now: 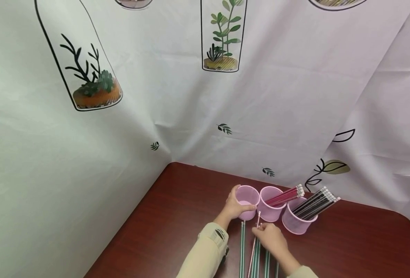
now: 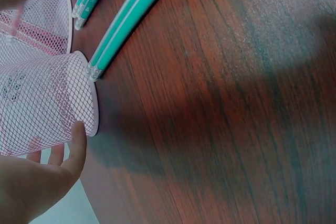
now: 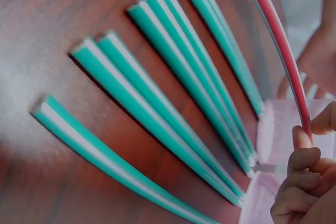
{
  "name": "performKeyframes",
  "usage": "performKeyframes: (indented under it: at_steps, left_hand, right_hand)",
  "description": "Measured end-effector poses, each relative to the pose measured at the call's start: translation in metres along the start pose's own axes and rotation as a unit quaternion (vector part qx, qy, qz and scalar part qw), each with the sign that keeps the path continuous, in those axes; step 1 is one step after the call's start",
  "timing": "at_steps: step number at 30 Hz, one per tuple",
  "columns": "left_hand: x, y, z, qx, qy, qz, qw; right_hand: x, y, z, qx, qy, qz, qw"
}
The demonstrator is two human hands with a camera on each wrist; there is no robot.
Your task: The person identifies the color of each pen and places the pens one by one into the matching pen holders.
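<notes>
My left hand (image 1: 233,206) holds the leftmost pink mesh pencil cup (image 1: 248,195), thumb at the near side and fingers round the far side. No pencils show inside that cup; its open mouth and mesh wall (image 2: 37,103) appear in the left wrist view. Between the thumb and fingers of my right hand (image 1: 272,239) is a red pencil (image 3: 278,40), pinched and raised over the table. Several green-and-white striped pencils (image 3: 121,95) lie on the table below, their eraser ends toward the cups.
Beside the held cup stands a middle pink cup (image 1: 270,214) with red pencils (image 1: 282,197). A third pink cup (image 1: 295,224) at the right holds black pencils (image 1: 312,204). Behind the brown table (image 1: 177,208) hangs a white printed cloth (image 1: 277,96).
</notes>
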State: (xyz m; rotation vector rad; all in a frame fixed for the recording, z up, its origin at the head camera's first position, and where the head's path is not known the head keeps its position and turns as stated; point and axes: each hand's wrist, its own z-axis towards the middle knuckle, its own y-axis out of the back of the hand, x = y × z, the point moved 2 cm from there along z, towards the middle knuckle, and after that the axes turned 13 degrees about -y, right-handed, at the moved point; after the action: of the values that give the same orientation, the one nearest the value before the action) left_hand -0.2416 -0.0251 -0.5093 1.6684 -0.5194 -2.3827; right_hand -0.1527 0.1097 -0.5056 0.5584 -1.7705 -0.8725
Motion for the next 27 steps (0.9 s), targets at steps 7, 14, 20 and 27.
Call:
performKeyframes:
  at_steps: [7, 14, 20, 27]
  left_hand:
    - [0.001, 0.0, 0.001, 0.002, 0.017, -0.015, 0.9997]
    - [0.0, 0.0, 0.0, 0.004, 0.02, -0.016, 0.9997]
    - [-0.001, 0.0, 0.0, 0.005, 0.021, -0.018, 0.9996]
    - [0.002, -0.001, 0.001, 0.007, 0.022, -0.016, 0.9996]
  right_hand:
    - [0.007, 0.025, 0.006, -0.026, 0.028, 0.062, 0.9974]
    - [0.021, 0.052, 0.01, -0.045, 0.062, 0.12, 0.9898]
    - [0.029, 0.079, 0.015, -0.105, 0.065, 0.174, 0.977]
    - [0.027, 0.107, 0.02, -0.219, 0.052, 0.238, 0.9448]
